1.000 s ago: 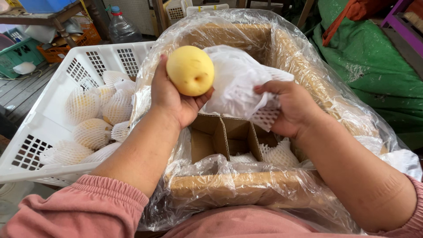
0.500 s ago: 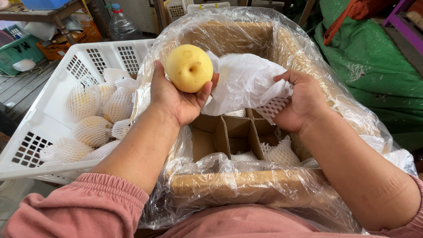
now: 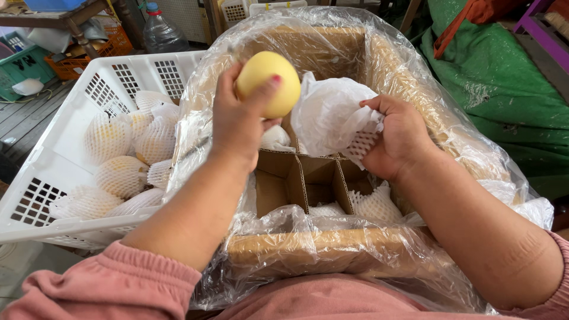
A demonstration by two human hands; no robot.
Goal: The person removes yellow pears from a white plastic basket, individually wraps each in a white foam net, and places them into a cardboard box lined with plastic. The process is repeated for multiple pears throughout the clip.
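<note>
Open divider cells point(image 3: 296, 184) at frame centre leave room between the plastic-lined box walls point(image 3: 409, 77), while netted fruit point(image 3: 376, 204) fills the lower-right cell.

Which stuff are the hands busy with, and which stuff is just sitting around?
Busy with:
left hand holding yellow fruit
right hand holding white paper and foam net
lined cardboard box
white crate of netted fruit

Just sitting around:
water bottle
green tarp
orange basket
</note>
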